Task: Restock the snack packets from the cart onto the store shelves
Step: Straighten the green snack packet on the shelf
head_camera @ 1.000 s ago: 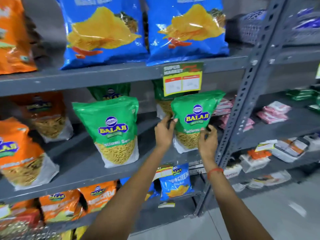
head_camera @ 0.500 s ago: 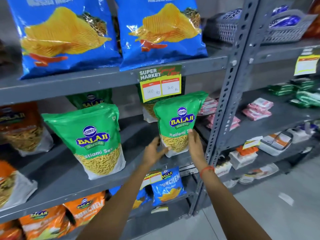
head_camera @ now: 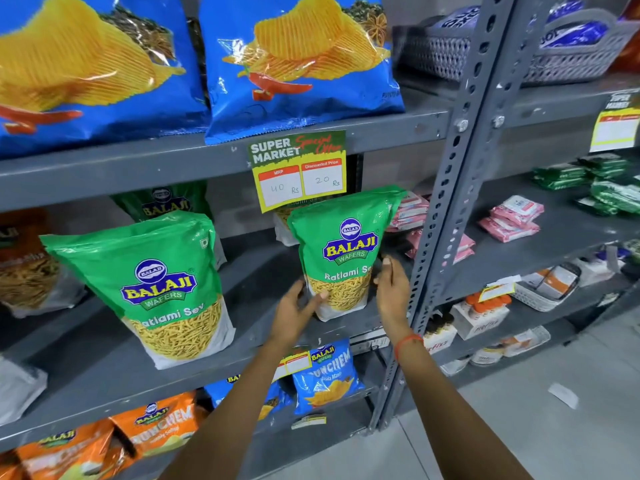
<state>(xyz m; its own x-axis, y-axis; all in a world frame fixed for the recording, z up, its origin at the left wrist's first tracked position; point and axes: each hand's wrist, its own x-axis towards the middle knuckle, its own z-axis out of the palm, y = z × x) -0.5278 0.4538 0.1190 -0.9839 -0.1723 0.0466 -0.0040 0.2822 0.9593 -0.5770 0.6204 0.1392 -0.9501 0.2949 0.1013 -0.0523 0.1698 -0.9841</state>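
Ratlami Sev packet (head_camera: pixel 346 251) stands upright at the right end of the middle shelf (head_camera: pixel 104 351), just under the price tag (head_camera: pixel 299 168), and we have both hands at its base. Left hand (head_camera: pixel 294 311): fingers loosely curled, thumb touching the lower left corner, not a firm grasp. Right hand (head_camera: pixel 391 289): fingers open and flat beside the right edge; contact or a small gap, we cannot tell. Looks like final straightening, so we judge this packet placed. Cart not in view, so what is left to restock we cannot tell; the gap between the two front packets suggests room for more. Count on this shelf: two green sev packets in front, including the larger-looking one on the left (head_camera: pixel 156 289), at least two more partly hidden behind. Above: two blue chips bags (head_camera: pixel 298 64).
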